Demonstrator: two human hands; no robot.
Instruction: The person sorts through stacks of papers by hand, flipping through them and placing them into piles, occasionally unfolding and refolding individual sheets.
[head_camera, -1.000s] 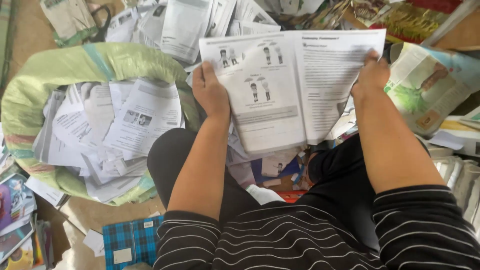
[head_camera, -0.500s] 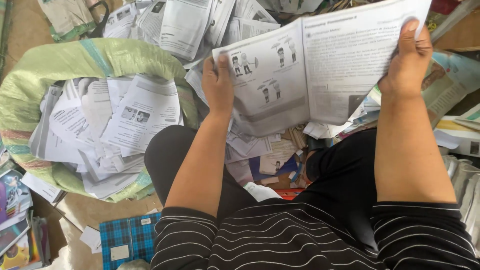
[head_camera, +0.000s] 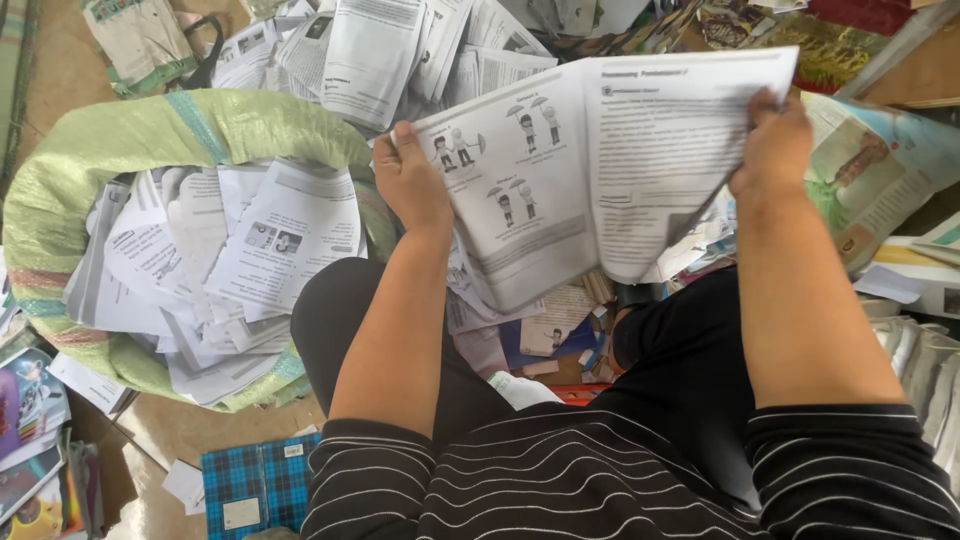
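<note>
While both hands hold it up over the lap, the open booklet (head_camera: 590, 170) spreads left to right between them: left hand (head_camera: 412, 183) clamped on its left edge, right hand (head_camera: 772, 150) gripping the right page. To the left, nearer the left hand, a green woven sack (head_camera: 130, 140) holds loose printed sheets (head_camera: 220, 250).

Paper-sorting spot, sack (head_camera: 130, 140) of loose sheets (head_camera: 270, 235)

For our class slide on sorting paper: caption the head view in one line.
Both hands, left and right, spread an open booklet beside a green sack of loose pages.
</note>
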